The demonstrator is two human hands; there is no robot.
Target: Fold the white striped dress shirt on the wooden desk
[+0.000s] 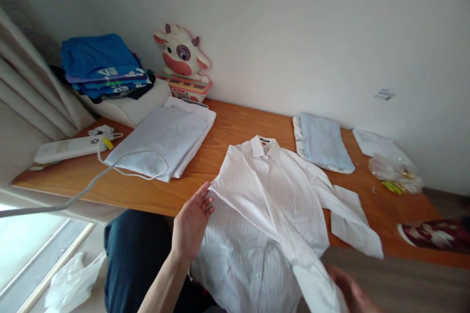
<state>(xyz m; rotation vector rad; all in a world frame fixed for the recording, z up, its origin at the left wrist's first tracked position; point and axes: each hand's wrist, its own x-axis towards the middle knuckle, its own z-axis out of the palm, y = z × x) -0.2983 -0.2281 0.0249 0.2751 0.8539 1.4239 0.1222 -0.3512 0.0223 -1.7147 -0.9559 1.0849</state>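
Observation:
A white striped button-up shirt [264, 181] lies front up over the table edge, its collar toward the wall and its lower part hanging toward my lap. One sleeve is folded diagonally across the front; the other stretches out to the right. My left hand [193, 222] pinches the folded edge near the shoulder with its fingertips, the remaining fingers loosely curled. At the lower right, my right hand [350, 288] grips the crossing sleeve near its cuff. Cloth hides part of that hand, and its fingers are blurred.
Folded pale cloth [165, 132], a white cable [88, 186] and a power strip [69, 148] lie left. Behind stand a blue clothes stack [103, 63] and a cow toy keyboard [183, 63]. Rightward are folded light-blue cloth [323, 139], a plastic bag [396, 173] and a dark-red patterned object [433, 234].

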